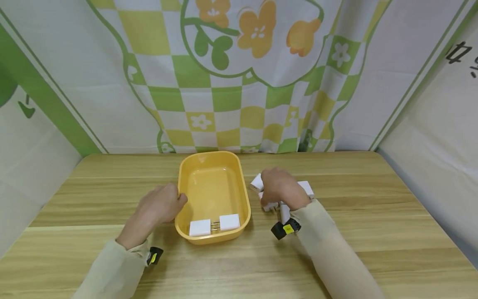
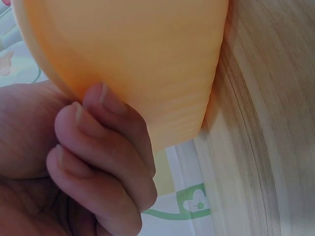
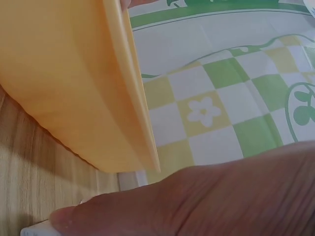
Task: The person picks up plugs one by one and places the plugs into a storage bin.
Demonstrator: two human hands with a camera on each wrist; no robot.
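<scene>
My left hand [image 1: 160,204] grips the left rim of a yellow plastic tray [image 1: 213,189], its fingers curled against the outer wall in the left wrist view. Inside the tray's near end lie two white plug adapters, a left one [image 1: 200,228] and a right one [image 1: 229,222], prongs facing each other. To the right of the tray, my right hand [image 1: 281,189] reaches down into a group of similar adapters. Its thumb and fingers pinch a white adapter [image 1: 269,206], largely covered by the hand; in the right wrist view the thumb lies on a white corner [image 3: 39,229].
Around the right hand lie more white adapters, one at its left [image 1: 256,182], one beyond the wrist [image 1: 306,189] and one near the cuff [image 1: 285,214]. The wooden table [image 1: 231,270] ends at a patterned curtain [image 1: 228,99] behind, with white cloth at both sides.
</scene>
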